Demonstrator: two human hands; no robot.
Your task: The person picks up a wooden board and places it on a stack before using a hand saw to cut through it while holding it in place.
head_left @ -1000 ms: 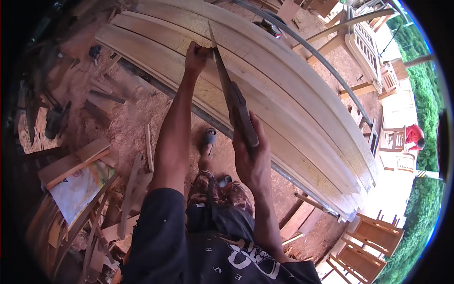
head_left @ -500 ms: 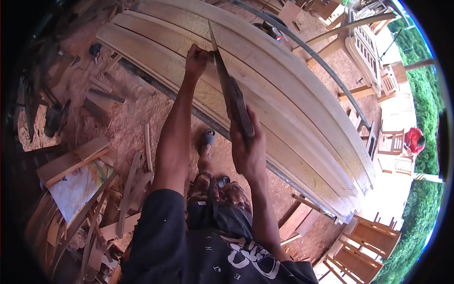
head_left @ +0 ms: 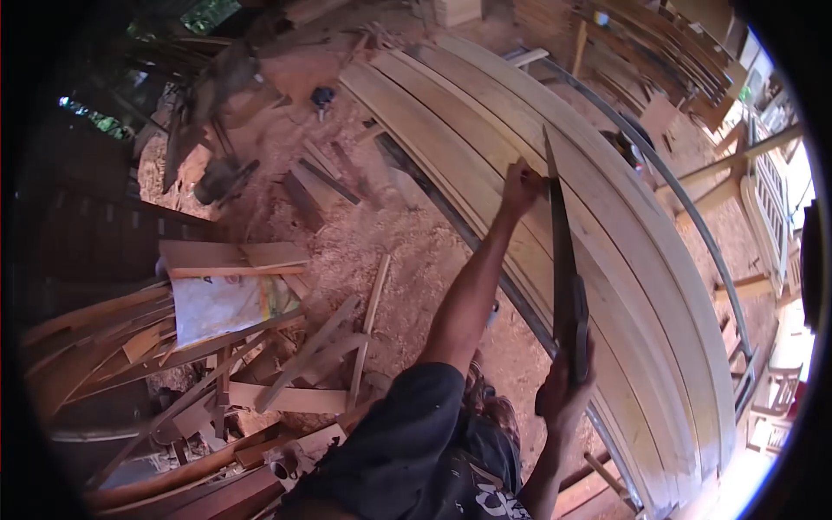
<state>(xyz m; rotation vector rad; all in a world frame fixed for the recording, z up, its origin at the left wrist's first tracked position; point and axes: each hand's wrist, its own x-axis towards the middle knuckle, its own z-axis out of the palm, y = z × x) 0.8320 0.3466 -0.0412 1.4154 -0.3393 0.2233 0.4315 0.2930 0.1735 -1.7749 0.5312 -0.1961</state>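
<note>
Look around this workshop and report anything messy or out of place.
To the picture's left, the floor is untidy: loose wood strips lie at odd angles, and a printed sheet pokes out beneath a short board, looking stray amid the wood. Nothing odd stands out about the saw in the right hand.

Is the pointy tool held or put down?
The tool is held: right hand grips its handle, left hand is at its blade. Can't tell if it touches the boards.

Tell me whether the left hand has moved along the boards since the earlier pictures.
No: against the boards, the left hand shows no clear shift; the view itself has turned.
</note>
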